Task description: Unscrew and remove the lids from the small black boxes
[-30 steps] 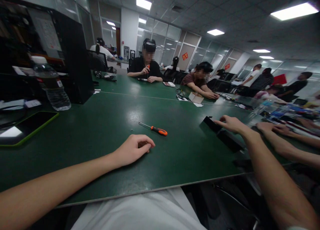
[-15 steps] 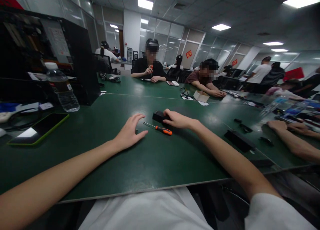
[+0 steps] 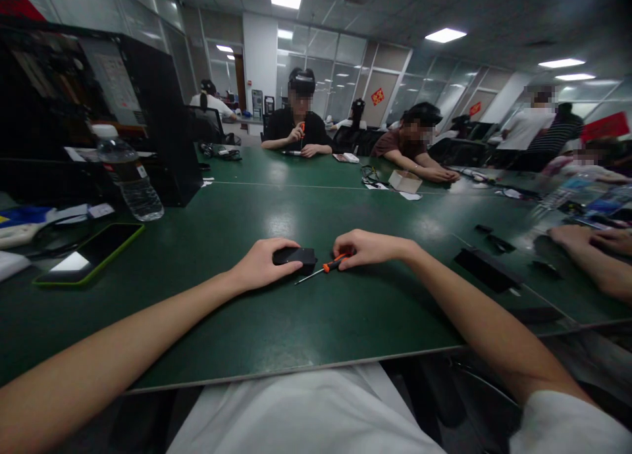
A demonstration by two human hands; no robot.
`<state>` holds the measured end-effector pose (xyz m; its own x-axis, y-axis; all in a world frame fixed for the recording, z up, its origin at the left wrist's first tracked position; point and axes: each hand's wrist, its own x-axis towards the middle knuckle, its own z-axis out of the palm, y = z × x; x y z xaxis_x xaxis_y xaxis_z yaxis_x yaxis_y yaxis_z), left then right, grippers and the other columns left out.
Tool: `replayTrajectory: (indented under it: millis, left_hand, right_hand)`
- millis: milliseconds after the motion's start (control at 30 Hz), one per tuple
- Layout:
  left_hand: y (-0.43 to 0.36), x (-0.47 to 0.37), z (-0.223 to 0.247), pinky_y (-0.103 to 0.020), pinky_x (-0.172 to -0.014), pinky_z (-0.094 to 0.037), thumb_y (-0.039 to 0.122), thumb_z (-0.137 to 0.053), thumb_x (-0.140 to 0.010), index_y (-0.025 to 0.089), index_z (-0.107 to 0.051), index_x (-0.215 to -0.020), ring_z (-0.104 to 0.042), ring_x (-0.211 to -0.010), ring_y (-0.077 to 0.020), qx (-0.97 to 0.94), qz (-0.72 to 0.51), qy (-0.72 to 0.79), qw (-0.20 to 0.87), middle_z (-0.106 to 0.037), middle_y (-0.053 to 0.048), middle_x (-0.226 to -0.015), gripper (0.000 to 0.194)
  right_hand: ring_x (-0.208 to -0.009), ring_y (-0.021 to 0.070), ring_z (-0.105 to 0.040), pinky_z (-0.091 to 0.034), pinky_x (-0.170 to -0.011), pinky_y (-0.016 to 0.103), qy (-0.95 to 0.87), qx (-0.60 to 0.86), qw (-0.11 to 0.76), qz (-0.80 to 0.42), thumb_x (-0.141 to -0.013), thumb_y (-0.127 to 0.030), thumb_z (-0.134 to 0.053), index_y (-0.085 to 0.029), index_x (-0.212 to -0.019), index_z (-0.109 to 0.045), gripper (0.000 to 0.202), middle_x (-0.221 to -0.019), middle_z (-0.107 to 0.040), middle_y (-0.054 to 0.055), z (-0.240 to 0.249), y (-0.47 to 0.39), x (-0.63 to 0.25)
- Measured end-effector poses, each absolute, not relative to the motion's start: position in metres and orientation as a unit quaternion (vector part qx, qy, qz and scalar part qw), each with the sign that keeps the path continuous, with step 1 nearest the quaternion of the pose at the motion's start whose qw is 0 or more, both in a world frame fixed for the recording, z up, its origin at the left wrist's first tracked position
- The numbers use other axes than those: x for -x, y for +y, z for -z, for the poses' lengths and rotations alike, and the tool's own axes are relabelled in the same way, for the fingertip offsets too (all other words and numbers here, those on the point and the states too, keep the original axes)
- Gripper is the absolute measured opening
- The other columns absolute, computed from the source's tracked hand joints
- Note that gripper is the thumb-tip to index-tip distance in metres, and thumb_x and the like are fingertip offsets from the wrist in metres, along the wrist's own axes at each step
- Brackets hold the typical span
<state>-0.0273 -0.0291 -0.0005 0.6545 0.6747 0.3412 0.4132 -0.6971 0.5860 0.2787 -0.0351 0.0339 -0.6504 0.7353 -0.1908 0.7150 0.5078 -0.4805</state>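
Observation:
Resting on the green table [image 3: 237,335], a small black box-like block [image 3: 302,259] is gripped by my left hand [image 3: 261,264], thumb along its near side. My right hand [image 3: 368,249] is closed around the handle of a screwdriver [image 3: 336,264] with an orange and black grip. The metal shaft points left and toward me, its tip just in front of the block and close to the table top. The block's far left end is hidden by my left fingers.
On the left are a phone [image 3: 89,255], a water bottle [image 3: 131,174] and an open computer case [image 3: 162,125]. To the right lie a long black part [image 3: 486,270] and a co-worker's hands [image 3: 575,240]. A small carton [image 3: 405,181] stands farther back.
The black block has gone from my right hand to my left, which was open before. My right hand has picked up the screwdriver from the table.

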Motion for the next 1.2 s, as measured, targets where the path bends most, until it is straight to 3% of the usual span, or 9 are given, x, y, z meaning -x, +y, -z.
replayTrajectory:
  millis: [133,267,433,600,833,1200]
  left_hand:
    - [-0.036,0.025,0.000,-0.036,-0.093,-0.054,0.043,-0.070,-0.088,0.017,-0.073,-0.116,-0.071,-0.103,-0.0259,-0.874,-0.283,0.308,0.247,-0.077,-0.009,-0.115,0.038]
    - [-0.046,0.020,0.000,-0.035,-0.091,-0.054,0.042,-0.071,-0.089,0.018,-0.073,-0.117,-0.072,-0.102,-0.0250,-0.872,-0.279,0.304,0.263,-0.077,-0.008,-0.114,0.037]
    - [-0.059,0.015,0.000,-0.035,-0.094,-0.054,0.038,-0.073,-0.088,0.018,-0.074,-0.118,-0.072,-0.104,-0.0246,-0.868,-0.284,0.304,0.272,-0.077,-0.008,-0.117,0.036]
    - [-0.065,0.014,-0.002,-0.037,-0.098,-0.054,0.038,-0.074,-0.087,0.019,-0.074,-0.123,-0.072,-0.109,-0.0262,-0.861,-0.273,0.313,0.294,-0.077,-0.007,-0.122,0.040]
    - [-0.066,0.013,-0.004,-0.035,-0.093,-0.055,0.038,-0.075,-0.087,0.021,-0.075,-0.121,-0.073,-0.105,-0.0259,-0.864,-0.269,0.312,0.291,-0.078,-0.006,-0.119,0.039]
    - [-0.066,0.013,-0.004,-0.038,-0.098,-0.054,0.038,-0.075,-0.087,0.017,-0.073,-0.125,-0.072,-0.109,-0.0270,-0.867,-0.264,0.311,0.286,-0.076,-0.009,-0.123,0.043]
  right_hand:
    - [-0.084,0.0182,-0.061,-0.047,-0.076,0.030,-0.828,0.448,0.158,-0.297,-0.082,-0.055,-0.075,-0.015,-0.098,-0.067,0.043,-0.092,-0.068,0.004,-0.053,-0.030,-0.305]
    - [-0.080,0.0174,-0.060,-0.047,-0.074,0.030,-0.824,0.433,0.304,-0.204,-0.080,-0.054,-0.077,-0.018,-0.094,-0.068,0.040,-0.087,-0.066,0.003,-0.094,-0.040,-0.303]
    - [-0.085,0.0199,-0.064,-0.049,-0.075,0.031,-0.899,0.360,0.217,-0.120,-0.081,-0.051,-0.079,-0.018,-0.093,-0.075,0.035,-0.093,-0.072,0.006,-0.161,-0.060,-0.271]
    - [-0.075,0.0157,-0.064,-0.047,-0.063,0.027,-0.914,0.359,0.166,-0.085,-0.086,-0.049,-0.075,-0.015,-0.099,-0.076,0.037,-0.084,-0.072,0.004,-0.195,-0.070,-0.243]
    - [-0.076,0.0129,-0.068,-0.049,-0.065,0.023,-0.935,0.323,0.127,-0.076,-0.087,-0.049,-0.072,-0.021,-0.104,-0.078,0.033,-0.087,-0.075,-0.002,-0.187,-0.062,-0.228]
    - [-0.075,0.0122,-0.068,-0.048,-0.063,0.021,-0.940,0.309,0.100,-0.099,-0.087,-0.046,-0.072,-0.020,-0.102,-0.078,0.031,-0.085,-0.075,-0.003,-0.175,-0.046,-0.221]
